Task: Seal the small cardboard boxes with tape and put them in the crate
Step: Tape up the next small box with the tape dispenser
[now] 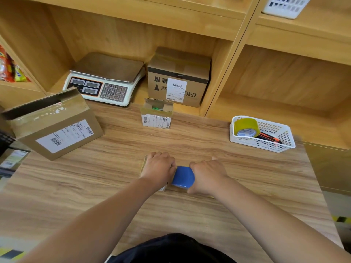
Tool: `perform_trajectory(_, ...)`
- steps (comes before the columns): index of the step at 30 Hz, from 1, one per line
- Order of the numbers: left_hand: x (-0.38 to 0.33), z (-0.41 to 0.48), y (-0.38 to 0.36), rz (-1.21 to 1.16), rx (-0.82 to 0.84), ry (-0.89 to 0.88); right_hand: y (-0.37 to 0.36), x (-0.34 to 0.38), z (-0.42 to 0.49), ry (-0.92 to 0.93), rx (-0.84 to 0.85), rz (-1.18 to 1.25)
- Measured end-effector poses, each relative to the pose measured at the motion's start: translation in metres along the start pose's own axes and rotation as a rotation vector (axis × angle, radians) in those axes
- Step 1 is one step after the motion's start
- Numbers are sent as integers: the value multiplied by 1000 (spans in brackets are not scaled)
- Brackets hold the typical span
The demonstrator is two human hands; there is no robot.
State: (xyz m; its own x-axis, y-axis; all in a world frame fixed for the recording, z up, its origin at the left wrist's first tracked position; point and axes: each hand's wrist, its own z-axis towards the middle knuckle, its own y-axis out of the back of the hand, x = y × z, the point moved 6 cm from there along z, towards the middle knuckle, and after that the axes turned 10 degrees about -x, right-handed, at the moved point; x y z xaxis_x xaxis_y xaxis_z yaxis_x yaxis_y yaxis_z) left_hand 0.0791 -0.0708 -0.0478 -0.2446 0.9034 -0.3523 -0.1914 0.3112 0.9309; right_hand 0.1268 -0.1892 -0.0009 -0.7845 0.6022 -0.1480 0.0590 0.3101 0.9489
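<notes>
**Wood tabletop, shelves behind: small box under tape near the front middle**

Tabletop [114,158] is wood-grain, with shelving along its far edge. Small box [144,166] sits mid-tabletop toward the near edge, almost wholly covered by the left hand [158,168]. Fingers are curled over its top and far side, holding it down. Right hand [207,177] is wrapped round the blue tape roll [183,177], which touches the box's right side. Tape strip itself can't be made out.

Handling, judged: box probably light, thin card, walls give if squeezed. Hold across the top flaps, not at the corners. Likely to slide on smooth wood unless pinned. Roll is stiff; grip it round the rim.

Around:
- Open small box [156,114] near the far edge, well apart, something green inside.
- Bigger labelled box [55,128] at the left edge.
- Scale [106,84] and carton [178,76] on the shelf.
- White basket [266,147] at the right edge holds a yellow tape roll [246,128] and an orange cutter [269,137].
- Dark object [5,141] at far left, maybe the crate, cannot tell.

Bigger box partly blocks the way left
</notes>
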Motion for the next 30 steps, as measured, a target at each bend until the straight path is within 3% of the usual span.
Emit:
perform_trajectory(12,1,-9,1,-48,-1,1,-22,-31,-6,-167,-57,67)
perform_trajectory(20,7,-11,9,-268,54,85,-62,-55,-3,-239,-503,-67)
perform_trajectory(23,7,-12,11,-309,74,70,-85,-57,-2,-231,-489,-17)
perform_trajectory(27,15,-11,15,-405,63,83,-100,-57,-7,-287,-288,124)
perform_trajectory(30,24,-12,18,-532,42,180,-89,-51,-9,-297,-485,158)
